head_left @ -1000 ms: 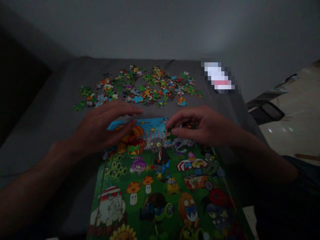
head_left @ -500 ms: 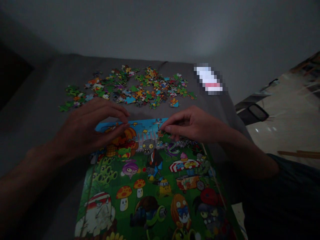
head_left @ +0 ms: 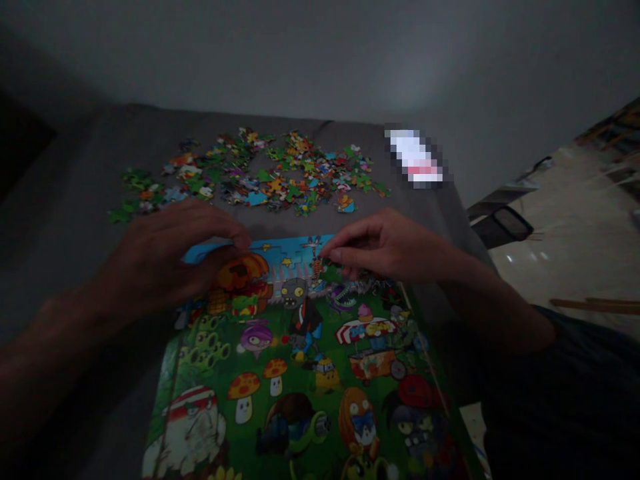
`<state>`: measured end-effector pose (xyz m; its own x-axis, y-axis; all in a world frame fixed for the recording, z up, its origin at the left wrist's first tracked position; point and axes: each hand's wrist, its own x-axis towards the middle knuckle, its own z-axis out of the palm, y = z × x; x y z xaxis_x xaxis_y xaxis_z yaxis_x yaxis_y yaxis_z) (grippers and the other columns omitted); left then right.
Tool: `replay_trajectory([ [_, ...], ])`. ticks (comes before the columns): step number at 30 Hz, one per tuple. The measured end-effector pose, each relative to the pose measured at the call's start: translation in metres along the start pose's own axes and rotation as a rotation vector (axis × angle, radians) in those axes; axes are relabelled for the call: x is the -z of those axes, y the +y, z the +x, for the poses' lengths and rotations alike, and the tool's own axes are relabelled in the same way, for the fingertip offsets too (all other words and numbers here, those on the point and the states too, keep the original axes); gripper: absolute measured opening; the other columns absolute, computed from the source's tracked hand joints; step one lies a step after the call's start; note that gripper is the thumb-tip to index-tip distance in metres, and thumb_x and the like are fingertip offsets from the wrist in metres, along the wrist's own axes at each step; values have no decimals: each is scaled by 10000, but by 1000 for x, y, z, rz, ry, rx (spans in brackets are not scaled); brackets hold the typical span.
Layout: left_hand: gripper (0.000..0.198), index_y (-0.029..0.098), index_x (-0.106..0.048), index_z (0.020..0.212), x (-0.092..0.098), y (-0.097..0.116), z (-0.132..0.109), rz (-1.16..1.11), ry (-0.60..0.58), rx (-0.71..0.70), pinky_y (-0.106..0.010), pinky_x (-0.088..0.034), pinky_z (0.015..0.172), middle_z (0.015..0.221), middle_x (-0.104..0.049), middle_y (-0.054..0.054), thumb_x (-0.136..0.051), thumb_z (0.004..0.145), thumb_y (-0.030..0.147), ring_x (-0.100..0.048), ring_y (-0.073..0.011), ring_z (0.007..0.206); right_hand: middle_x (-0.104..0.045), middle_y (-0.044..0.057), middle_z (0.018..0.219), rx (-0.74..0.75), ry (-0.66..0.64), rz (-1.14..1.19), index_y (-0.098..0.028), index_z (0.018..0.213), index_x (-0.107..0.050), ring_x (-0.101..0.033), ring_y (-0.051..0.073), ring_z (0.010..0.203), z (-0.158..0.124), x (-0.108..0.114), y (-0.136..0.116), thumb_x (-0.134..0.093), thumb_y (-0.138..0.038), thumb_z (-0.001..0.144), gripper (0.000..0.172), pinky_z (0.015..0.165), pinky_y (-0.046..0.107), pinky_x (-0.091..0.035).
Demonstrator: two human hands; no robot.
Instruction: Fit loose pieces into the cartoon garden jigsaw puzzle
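A colourful cartoon jigsaw puzzle (head_left: 300,340) lies on the grey cloth, showing mushrooms, plants and zombie figures, with a blue sky strip along its far edge. My left hand (head_left: 175,250) hovers over the puzzle's far left corner, fingers curved, thumb and forefinger apart, holding nothing I can see. Over the far right part, my right hand (head_left: 385,247) is closed in a pinch, its fingertips at the sky strip near a thin striped figure. Whatever sits between those fingertips, if anything, is hidden. Dim light blurs the detail.
Many loose puzzle pieces (head_left: 270,177) are scattered beyond the puzzle. A bright pixelated phone-like object (head_left: 416,157) lies at the far right of the grey cloth (head_left: 425,207). A pale wall rises behind, and shiny floor (head_left: 550,260) shows at right.
My left hand has drawn back slightly to the left, uncovering more of the orange pumpkin picture. My right hand stays pinched at nearly the same spot. The view has shifted a little.
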<state>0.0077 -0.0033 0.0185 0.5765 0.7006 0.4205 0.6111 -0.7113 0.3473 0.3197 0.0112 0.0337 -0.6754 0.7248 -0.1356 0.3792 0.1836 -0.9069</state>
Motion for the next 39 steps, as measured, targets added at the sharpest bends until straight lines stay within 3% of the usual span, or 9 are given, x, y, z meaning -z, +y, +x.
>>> replay_trajectory([
  [4, 130, 259, -645, 903, 1, -4, -2, 12, 8, -9, -350, -534, 825, 901, -756, -1, -546, 986, 275, -696, -197, 852, -765, 0, 757, 1, -24, -68, -159, 1018, -822, -685, 106, 631, -4, 8, -4, -668, -261, 971, 190, 564, 219, -515],
  [10, 142, 256, -665, 932, -4, -14, -2, -30, -63, -41, -328, -522, 820, 960, -756, -9, -536, 990, 252, -692, -192, 899, -801, 14, 830, -44, -338, -142, -171, 1026, -817, -749, 123, 708, -24, 33, -10, -685, -222, 979, 150, 625, 214, -581],
  [14, 96, 276, -676, 1004, -8, -20, -6, -52, -23, -87, -316, -524, 867, 1001, -752, 15, -580, 1014, 274, -690, -181, 921, -806, 1, 831, -105, -435, -112, -177, 966, -795, -768, 125, 749, -30, 40, -6, -717, -173, 955, 80, 642, 195, -583],
  [19, 183, 270, -687, 1207, -11, -23, -10, 51, -20, -87, -303, -509, 910, 1110, -744, 4, -614, 1041, 293, -670, -178, 970, -758, -19, 768, -95, -417, -171, -164, 927, -777, -706, 101, 671, -24, 37, 1, -718, -170, 951, 64, 593, 184, -526],
  [23, 221, 274, -667, 1266, -12, -23, -10, 69, -19, -149, -282, -501, 918, 1132, -728, 23, -593, 1057, 260, -671, -160, 999, -706, -28, 744, 13, -363, -280, -154, 908, -788, -616, 80, 643, -18, 31, 5, -751, -178, 929, 49, 593, 188, -460],
  [27, 254, 298, -654, 1308, -13, -26, -11, 82, -29, -129, -261, -495, 966, 1167, -711, 68, -527, 1088, 291, -667, -132, 1041, -651, -43, 692, -6, -358, -304, -137, 890, -781, -544, 71, 590, -15, 26, 7, -768, -201, 913, 69, 586, 206, -416],
  [35, 255, 283, -655, 1300, -12, -28, -12, 85, -46, -141, -256, -493, 961, 1173, -710, 60, -519, 1084, 271, -665, -132, 1037, -669, -34, 721, -24, -367, -324, -143, 894, -774, -529, 79, 597, -15, 25, 8, -756, -215, 916, 78, 595, 224, -404],
  [39, 267, 287, -664, 1301, -12, -28, -12, 81, -45, -121, -262, -493, 947, 1169, -709, 62, -520, 1077, 267, -664, -136, 1046, -708, -6, 792, -22, -402, -283, -136, 938, -754, -611, 101, 686, -19, 35, 2, -695, -268, 981, 151, 644, 230, -455],
])
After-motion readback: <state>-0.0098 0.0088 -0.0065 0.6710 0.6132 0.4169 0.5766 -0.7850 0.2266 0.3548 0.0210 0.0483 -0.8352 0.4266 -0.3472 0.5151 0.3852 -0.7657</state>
